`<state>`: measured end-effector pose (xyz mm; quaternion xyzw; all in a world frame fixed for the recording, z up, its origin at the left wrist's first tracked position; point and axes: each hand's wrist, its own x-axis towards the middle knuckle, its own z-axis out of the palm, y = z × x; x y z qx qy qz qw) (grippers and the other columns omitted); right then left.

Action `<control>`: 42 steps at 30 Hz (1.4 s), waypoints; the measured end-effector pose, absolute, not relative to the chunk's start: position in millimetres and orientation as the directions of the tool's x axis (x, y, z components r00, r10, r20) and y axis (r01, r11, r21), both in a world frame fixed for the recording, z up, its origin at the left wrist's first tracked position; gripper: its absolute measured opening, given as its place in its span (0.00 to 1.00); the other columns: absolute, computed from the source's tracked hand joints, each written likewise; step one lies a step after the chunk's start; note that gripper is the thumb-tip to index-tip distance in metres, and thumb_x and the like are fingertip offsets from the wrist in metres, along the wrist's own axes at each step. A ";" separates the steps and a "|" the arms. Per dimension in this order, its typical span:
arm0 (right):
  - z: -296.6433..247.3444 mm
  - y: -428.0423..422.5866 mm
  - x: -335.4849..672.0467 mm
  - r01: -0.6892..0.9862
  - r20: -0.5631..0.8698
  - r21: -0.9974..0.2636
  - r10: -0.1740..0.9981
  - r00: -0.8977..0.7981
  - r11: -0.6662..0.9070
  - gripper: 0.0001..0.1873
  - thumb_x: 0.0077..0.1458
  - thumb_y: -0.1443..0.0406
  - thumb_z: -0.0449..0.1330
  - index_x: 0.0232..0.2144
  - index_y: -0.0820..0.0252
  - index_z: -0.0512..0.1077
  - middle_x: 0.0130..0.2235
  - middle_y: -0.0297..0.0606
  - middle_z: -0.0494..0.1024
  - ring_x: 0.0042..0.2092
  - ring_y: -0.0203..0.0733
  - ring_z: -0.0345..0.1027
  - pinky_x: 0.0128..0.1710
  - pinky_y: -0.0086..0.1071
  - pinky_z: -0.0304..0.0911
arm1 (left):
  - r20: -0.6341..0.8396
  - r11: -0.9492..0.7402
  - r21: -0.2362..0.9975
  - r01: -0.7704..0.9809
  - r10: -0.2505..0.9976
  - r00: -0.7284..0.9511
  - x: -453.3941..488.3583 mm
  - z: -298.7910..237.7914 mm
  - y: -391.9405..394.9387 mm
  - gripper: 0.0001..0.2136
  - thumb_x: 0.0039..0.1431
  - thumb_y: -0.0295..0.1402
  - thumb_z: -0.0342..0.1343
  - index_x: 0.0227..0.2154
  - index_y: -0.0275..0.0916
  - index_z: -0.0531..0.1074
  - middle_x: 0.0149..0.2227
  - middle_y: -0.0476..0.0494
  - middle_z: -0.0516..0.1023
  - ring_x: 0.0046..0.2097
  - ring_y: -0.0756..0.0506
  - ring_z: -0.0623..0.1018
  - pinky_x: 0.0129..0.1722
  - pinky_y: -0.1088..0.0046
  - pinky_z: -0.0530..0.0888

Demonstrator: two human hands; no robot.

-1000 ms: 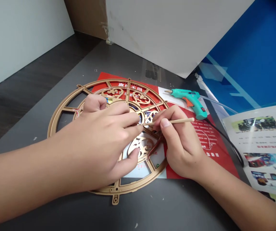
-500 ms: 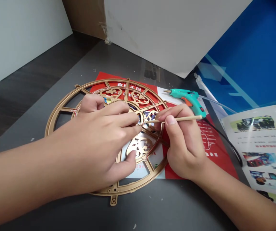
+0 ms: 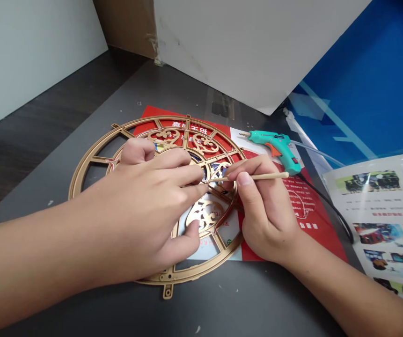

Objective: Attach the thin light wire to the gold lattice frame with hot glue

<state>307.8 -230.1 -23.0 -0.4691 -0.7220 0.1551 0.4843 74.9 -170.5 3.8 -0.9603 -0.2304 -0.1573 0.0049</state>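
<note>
Two hands on my feed, and the left hand (image 3: 148,201) sits nearest me. How does it stand?

I read it wide: fingers spread across the gold openwork wheel frame (image 3: 166,279), thumb down on its gilded scrollwork (image 3: 204,217).

And the right hand (image 3: 267,210)?

Narrow. I see a tight pinch on a thin, pale wooden stick (image 3: 257,177), its tip just beside the left fingertips, near the frame's centre.

Where does the frame lie?

Flat on a red printed leaflet (image 3: 313,224), with its left rim reaching past the paper onto the dark grey tabletop (image 3: 222,309). That tabletop runs on beyond the frame's lower tab (image 3: 168,291), so I'd call that side my open room.

What crowds the right?

A teal hot glue gun (image 3: 274,144) lies beyond the right hand, with the stick's far end just beside it. Its black cord (image 3: 327,206) trails down along a glossy photo sheet (image 3: 380,234).

Farther back?

A white board (image 3: 239,42) and a blue panel (image 3: 362,79) stand along the far edge.
</note>
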 end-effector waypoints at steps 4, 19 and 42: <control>-22.4 -230.2 307.1 0.525 0.542 -0.686 0.835 -0.093 0.503 0.10 0.83 0.62 0.52 0.44 0.50 0.68 0.38 0.34 0.76 0.38 0.42 0.73 0.37 0.40 0.70 | 0.320 -0.892 0.079 0.445 0.446 0.836 77.6 5.5 -171.8 0.19 0.72 0.44 0.47 0.37 0.46 0.84 0.50 0.38 0.89 0.53 0.31 0.83 0.51 0.41 0.76; -19.0 -229.4 305.9 0.563 0.511 -0.667 0.849 -0.131 0.488 0.08 0.81 0.65 0.53 0.43 0.50 0.66 0.40 0.33 0.77 0.38 0.42 0.72 0.41 0.44 0.65 | 0.312 -0.908 0.084 0.411 0.415 0.854 71.9 2.0 -169.7 0.17 0.73 0.42 0.50 0.46 0.46 0.84 0.57 0.39 0.88 0.59 0.29 0.82 0.54 0.40 0.70; -22.6 -228.7 306.5 0.521 0.557 -0.674 0.823 -0.106 0.524 0.10 0.81 0.66 0.53 0.42 0.50 0.66 0.40 0.32 0.75 0.38 0.39 0.71 0.40 0.40 0.68 | 0.319 -0.886 0.130 0.445 0.462 0.828 77.4 5.9 -172.4 0.16 0.69 0.41 0.50 0.39 0.46 0.84 0.52 0.39 0.89 0.53 0.30 0.82 0.52 0.40 0.71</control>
